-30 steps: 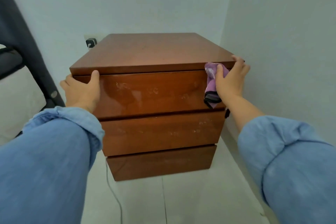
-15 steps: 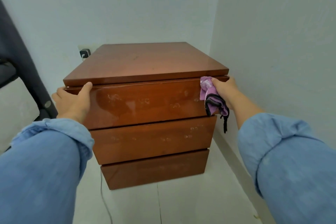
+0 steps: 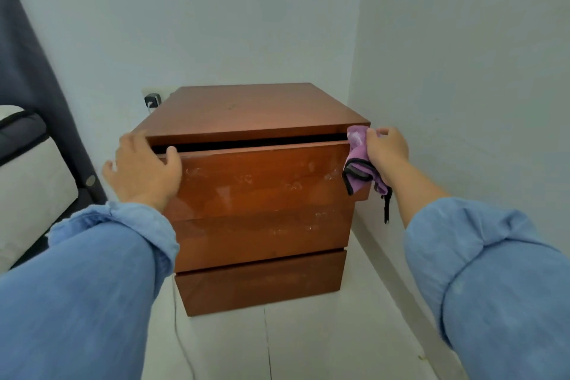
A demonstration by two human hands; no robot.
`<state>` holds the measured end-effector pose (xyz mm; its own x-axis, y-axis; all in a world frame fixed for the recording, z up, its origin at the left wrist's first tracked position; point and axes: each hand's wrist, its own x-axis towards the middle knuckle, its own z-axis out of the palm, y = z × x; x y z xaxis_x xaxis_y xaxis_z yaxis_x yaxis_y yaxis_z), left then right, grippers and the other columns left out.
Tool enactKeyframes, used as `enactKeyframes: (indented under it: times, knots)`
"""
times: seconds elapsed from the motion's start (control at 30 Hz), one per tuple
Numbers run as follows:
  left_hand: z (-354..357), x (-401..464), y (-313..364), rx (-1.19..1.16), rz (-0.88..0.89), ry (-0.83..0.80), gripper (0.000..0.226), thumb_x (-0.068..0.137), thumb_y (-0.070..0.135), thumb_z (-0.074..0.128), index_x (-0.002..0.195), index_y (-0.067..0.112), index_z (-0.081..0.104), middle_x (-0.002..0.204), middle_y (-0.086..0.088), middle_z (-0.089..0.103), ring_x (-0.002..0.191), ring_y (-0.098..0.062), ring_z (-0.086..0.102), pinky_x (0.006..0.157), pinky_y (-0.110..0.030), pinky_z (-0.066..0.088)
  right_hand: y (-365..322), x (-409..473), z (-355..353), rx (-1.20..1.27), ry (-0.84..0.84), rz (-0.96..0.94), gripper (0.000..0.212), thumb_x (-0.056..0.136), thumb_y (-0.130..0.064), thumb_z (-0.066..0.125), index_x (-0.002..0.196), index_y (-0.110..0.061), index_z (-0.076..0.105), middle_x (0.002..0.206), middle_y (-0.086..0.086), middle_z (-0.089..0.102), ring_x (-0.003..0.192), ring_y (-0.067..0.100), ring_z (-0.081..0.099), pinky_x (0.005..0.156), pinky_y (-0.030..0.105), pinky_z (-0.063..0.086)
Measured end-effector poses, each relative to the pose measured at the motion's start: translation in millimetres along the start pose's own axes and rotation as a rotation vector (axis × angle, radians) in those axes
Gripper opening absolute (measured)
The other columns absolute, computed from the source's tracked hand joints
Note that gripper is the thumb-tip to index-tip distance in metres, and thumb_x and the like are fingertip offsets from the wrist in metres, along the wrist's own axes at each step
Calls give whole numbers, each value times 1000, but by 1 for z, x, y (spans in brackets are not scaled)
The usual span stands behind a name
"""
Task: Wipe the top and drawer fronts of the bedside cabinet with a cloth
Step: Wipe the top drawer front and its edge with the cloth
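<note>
The bedside cabinet [image 3: 246, 108] stands in the room corner, its top drawer [image 3: 262, 182] pulled slightly open. At the drawer's 9 o'clock end the left hand [image 3: 145, 170] curls over its top edge. At 3 o'clock the right hand [image 3: 387, 148] grips a purple cloth [image 3: 359, 160] against the corner.

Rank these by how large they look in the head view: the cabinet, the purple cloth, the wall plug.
1. Cabinet, by far the largest.
2. Purple cloth, bunched in the right hand.
3. Wall plug, smallest, though it sits farther back, which shrinks it somewhat.
</note>
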<state>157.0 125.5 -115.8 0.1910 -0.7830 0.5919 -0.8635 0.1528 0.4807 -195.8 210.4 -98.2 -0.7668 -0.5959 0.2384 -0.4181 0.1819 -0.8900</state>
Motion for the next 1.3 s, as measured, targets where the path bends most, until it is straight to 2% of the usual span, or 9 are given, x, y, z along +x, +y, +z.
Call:
enactKeyframes:
  times: [0.13, 0.23, 0.33, 0.5, 0.63, 0.73, 0.97, 1.17, 1.3]
  knots:
    - [10, -18, 20, 92, 334, -203, 51, 94, 41, 41, 139, 17, 42, 146, -4, 42, 135, -22, 38, 114, -50, 17, -21, 1, -8, -62, 86, -209, 32, 97, -25, 38, 103, -4, 62, 105, 14, 64, 98, 31, 58, 83, 37, 46]
    - [21, -31, 32, 147, 437, -271, 55, 96, 42, 37, 146, 19, 34, 152, 0, 34, 142, -15, 27, 117, -46, 11, -27, 11, -9, -143, 122, -292, 31, 97, -25, 39, 100, -6, 63, 103, 14, 64, 95, 31, 58, 81, 38, 46]
    - [28, -32, 43, 199, 496, -246, 56, 95, 46, 36, 143, 19, 39, 147, 0, 42, 138, -15, 35, 115, -44, 16, -29, 19, -7, -244, 76, -313, 26, 97, -23, 38, 93, -11, 61, 99, 9, 62, 88, 25, 54, 76, 35, 42]
    - [36, -39, 44, 146, 455, -157, 60, 84, 52, 37, 133, 19, 50, 135, -1, 54, 126, -18, 48, 108, -40, 26, -15, 18, 8, -461, -57, -318, 26, 95, -22, 40, 92, -13, 64, 101, 12, 65, 95, 33, 58, 84, 41, 47]
    - [41, -43, 44, 95, 433, -140, 60, 83, 52, 41, 132, 18, 51, 135, -1, 54, 127, -18, 47, 110, -39, 25, -3, 9, 25, -558, 55, -325, 33, 99, -28, 35, 100, -17, 67, 100, 11, 65, 94, 32, 59, 80, 40, 47]
    - [42, -45, 44, 59, 420, -137, 62, 80, 51, 41, 132, 18, 51, 136, 0, 53, 129, -18, 46, 112, -37, 23, -9, 2, 35, -523, 38, -336, 35, 97, -32, 35, 99, -23, 69, 97, 9, 66, 93, 32, 60, 81, 41, 49]
    - [41, -47, 47, 66, 416, -170, 64, 79, 48, 39, 134, 18, 48, 138, 0, 50, 132, -16, 41, 114, -37, 19, -47, -65, 89, -457, -170, -602, 36, 100, -34, 36, 104, -21, 70, 101, 6, 69, 97, 28, 59, 86, 45, 48]
    - [30, -36, 44, 127, 457, -260, 56, 91, 40, 38, 143, 19, 37, 150, 1, 38, 142, -13, 27, 118, -38, 7, -54, -69, 100, -461, -217, -589, 37, 100, -37, 35, 106, -20, 68, 101, 6, 68, 98, 27, 58, 88, 45, 48]
    - [18, -31, 24, 154, 430, -219, 55, 93, 34, 39, 144, 14, 37, 151, -3, 38, 143, -14, 25, 119, -39, 5, -53, -71, 102, -443, -198, -572, 36, 100, -34, 35, 105, -20, 68, 99, 6, 68, 97, 26, 59, 87, 44, 48]
